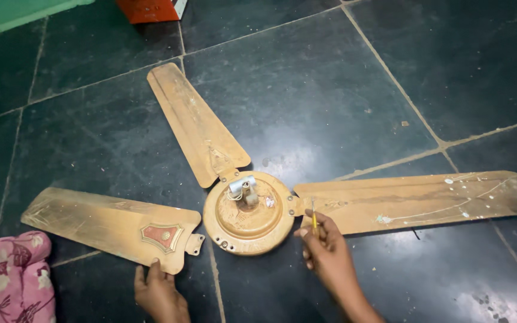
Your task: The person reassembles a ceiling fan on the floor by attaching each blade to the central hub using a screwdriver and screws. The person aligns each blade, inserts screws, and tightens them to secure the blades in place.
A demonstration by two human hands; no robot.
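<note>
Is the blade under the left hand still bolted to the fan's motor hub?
No: the blade beneath the left hand lies apart from the hub.

An orange-red cardboard box with a white side panel point(151, 9) stands on the dark tiled floor point(306, 90) at the top edge, cut off by the frame, just beside the green wall base point(7, 15). A red shield-shaped emblem with a pale border point(161, 236), down-frame from that box, sits on a detached tan blade.

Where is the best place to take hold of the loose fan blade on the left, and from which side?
Probably the blade at its long near edge, from the person's side, where the left hand already touches it. It lies flat, detached from the motor hub; the thin edge suits a pinch, and the bracket end looks awkward.
</note>
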